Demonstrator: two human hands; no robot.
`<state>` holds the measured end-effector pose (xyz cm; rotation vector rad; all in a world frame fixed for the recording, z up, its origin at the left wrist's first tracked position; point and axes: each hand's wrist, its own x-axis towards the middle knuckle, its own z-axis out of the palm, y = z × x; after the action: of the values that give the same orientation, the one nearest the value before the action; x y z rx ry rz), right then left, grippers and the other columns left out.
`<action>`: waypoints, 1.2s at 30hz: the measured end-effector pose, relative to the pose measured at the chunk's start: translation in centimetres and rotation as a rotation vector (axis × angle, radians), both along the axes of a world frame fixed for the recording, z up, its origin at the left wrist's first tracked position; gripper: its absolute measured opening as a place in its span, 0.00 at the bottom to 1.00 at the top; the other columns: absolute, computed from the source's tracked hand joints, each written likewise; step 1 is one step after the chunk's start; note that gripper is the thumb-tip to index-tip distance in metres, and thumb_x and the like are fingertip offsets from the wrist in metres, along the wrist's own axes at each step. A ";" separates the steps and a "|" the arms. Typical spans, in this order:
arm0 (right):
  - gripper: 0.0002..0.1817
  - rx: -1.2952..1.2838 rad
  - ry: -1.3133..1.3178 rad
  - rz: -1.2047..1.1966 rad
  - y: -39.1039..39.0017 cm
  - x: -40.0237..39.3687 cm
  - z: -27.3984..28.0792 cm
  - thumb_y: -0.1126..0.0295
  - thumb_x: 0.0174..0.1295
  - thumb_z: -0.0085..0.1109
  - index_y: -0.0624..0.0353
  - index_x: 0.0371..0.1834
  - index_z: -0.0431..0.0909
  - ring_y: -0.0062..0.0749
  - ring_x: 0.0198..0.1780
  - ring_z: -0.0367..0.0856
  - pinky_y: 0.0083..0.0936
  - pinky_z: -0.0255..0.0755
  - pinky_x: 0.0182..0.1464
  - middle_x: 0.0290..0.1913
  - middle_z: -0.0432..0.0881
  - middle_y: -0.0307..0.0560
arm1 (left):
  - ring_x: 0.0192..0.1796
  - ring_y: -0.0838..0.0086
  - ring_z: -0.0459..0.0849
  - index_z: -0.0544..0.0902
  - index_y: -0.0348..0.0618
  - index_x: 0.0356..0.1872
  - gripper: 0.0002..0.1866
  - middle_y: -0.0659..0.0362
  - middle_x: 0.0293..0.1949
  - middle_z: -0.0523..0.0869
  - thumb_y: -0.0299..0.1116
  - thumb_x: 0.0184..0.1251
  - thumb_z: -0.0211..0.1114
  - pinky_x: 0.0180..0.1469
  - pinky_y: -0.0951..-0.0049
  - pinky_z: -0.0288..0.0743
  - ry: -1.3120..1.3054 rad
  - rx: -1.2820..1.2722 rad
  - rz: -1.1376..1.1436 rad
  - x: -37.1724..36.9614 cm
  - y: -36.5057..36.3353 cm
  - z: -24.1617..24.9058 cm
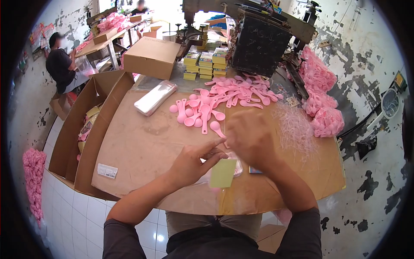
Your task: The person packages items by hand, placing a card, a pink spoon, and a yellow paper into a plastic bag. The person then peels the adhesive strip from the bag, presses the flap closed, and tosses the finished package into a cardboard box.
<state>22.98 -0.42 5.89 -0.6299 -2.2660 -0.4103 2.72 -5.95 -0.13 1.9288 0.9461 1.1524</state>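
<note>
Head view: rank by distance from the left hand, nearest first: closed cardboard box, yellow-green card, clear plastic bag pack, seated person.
From the left hand:
1. Yellow-green card: right, by the fingertips.
2. Clear plastic bag pack: ahead-left, on the table.
3. Closed cardboard box: behind the pack.
4. Seated person: background, far left.

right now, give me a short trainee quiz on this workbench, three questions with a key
1. Which colour are the loose spoons? a) green b) pink c) blue
2. True or false: the right hand is inside the open carton.
3. Fill in: from the wearer's view, the clear plastic pack lies to the ____ of the spoons.

Key: 1 b; 2 false; 3 left.
</note>
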 end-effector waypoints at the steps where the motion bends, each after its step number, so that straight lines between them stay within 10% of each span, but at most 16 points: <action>1: 0.10 -0.063 0.103 0.006 0.9 1.1 0.6 0.69 0.60 0.64 0.60 0.42 0.79 0.35 0.44 0.80 0.34 0.73 0.46 0.38 0.79 0.44 | 0.44 0.76 0.92 0.78 0.29 0.67 0.20 0.51 0.44 0.93 0.23 0.77 0.65 0.49 0.73 0.87 0.006 -0.025 -0.019 -0.1 0.1 0.1; 7: 0.06 -1.431 0.589 0.284 2.9 16.5 3.1 0.69 0.76 0.54 0.60 0.47 0.76 0.18 0.38 0.78 0.21 0.72 0.39 0.38 0.80 0.40 | 0.50 0.79 0.89 0.79 0.33 0.68 0.20 0.54 0.48 0.92 0.28 0.79 0.65 0.51 0.77 0.84 -0.344 -0.345 -0.050 -0.9 1.0 -0.8; 14: 0.21 -0.082 -0.016 -0.933 8.2 31.2 -7.5 0.75 0.68 0.62 0.65 0.64 0.77 0.44 0.58 0.83 0.40 0.74 0.66 0.56 0.85 0.54 | 0.52 0.73 0.91 0.76 0.29 0.68 0.21 0.48 0.49 0.92 0.24 0.78 0.65 0.55 0.74 0.85 -0.353 -0.356 -0.043 -0.4 0.8 -0.3; 17: 0.21 -0.118 0.105 -0.828 4.0 22.7 -2.8 0.74 0.66 0.64 0.62 0.63 0.79 0.46 0.63 0.80 0.40 0.71 0.68 0.57 0.84 0.55 | 0.51 0.73 0.91 0.77 0.29 0.66 0.20 0.48 0.49 0.92 0.24 0.78 0.66 0.53 0.74 0.86 -0.376 -0.338 -0.022 -0.2 0.9 -0.7; 23: 0.24 -1.063 0.281 0.163 -1.6 7.0 -3.0 0.66 0.68 0.71 0.61 0.66 0.80 0.29 0.46 0.85 0.30 0.79 0.51 0.49 0.87 0.47 | 0.50 0.73 0.91 0.78 0.30 0.65 0.18 0.48 0.49 0.92 0.24 0.79 0.65 0.48 0.72 0.88 -0.415 -0.288 0.016 0.1 1.1 -1.1; 36: 0.14 -1.446 0.520 0.259 -1.4 3.7 -4.2 0.75 0.74 0.64 0.66 0.60 0.81 0.19 0.49 0.85 0.20 0.79 0.52 0.49 0.87 0.40 | 0.47 0.77 0.90 0.84 0.32 0.60 0.16 0.53 0.48 0.92 0.32 0.78 0.69 0.50 0.72 0.86 -0.450 -0.410 -0.044 -0.1 1.6 -1.5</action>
<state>26.70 -1.81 1.73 -0.9137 -1.7662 1.4727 2.62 -4.37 -1.64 1.2879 0.8091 1.1894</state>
